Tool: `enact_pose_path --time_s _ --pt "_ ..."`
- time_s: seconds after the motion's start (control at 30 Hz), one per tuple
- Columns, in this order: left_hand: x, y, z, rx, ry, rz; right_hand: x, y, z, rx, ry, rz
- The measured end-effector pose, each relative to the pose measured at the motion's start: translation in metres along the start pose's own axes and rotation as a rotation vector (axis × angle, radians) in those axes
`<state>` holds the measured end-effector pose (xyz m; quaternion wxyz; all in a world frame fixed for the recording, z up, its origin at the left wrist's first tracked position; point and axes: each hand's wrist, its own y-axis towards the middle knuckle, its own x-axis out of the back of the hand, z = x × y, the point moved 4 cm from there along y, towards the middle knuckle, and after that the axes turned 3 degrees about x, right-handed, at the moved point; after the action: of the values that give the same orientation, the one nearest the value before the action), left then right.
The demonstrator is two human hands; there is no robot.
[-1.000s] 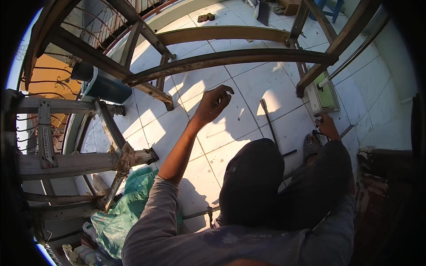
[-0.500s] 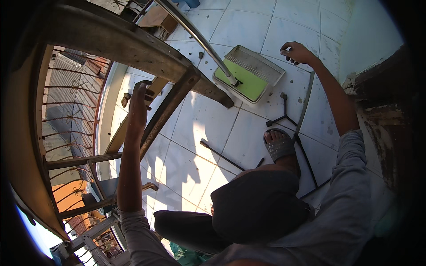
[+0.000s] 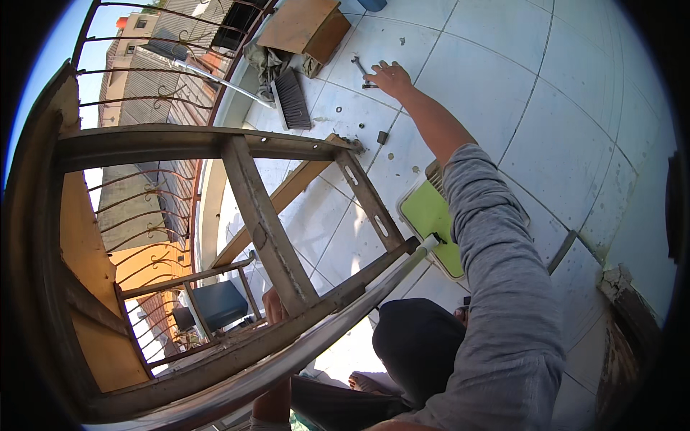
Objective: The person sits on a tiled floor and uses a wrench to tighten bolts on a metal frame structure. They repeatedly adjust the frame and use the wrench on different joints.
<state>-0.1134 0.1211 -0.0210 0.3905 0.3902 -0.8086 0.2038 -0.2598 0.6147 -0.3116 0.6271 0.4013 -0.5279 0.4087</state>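
While I look down, my right hand (image 3: pixel 392 77) is stretched far out over the tiled floor (image 3: pixel 575 129), fingers spread apart, right above a small metal wrench (image 3: pixel 361 72) that lies flat near the floor's far edge by the railing (image 3: pixel 165 72). It is touching or almost touching the tool; I cannot tell which. My left hand (image 3: pixel 272 305) is low down behind the wooden frame (image 3: pixel 266 215), and I cannot tell if it is closed. To pick up the wrench well, I think I should press down flat and close my fingers around its middle. A brush (image 3: pixel 291 100) and a wooden box (image 3: pixel 305 27) sit just left of it, so I would pull back to the right, where more tiles show. A green tray (image 3: pixel 429 215) lies under my arm.
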Motion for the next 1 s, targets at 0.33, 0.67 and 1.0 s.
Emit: enact_pose_path --time_s 0.33,0.67,1.0 --pt "0.001 -0.005 -0.008 0.306 -0.163 0.074 -0.029 0.048 -0.023 0.286 -0.199 -0.052" --pt "0.000 -0.006 0.002 -0.129 0.086 0.032 0.010 -0.133 -0.123 -0.127 -0.260 -0.131" --pt "0.003 0.002 -0.020 0.343 -0.083 0.761 0.103 -0.302 -0.139 -0.345 0.555 -0.355"
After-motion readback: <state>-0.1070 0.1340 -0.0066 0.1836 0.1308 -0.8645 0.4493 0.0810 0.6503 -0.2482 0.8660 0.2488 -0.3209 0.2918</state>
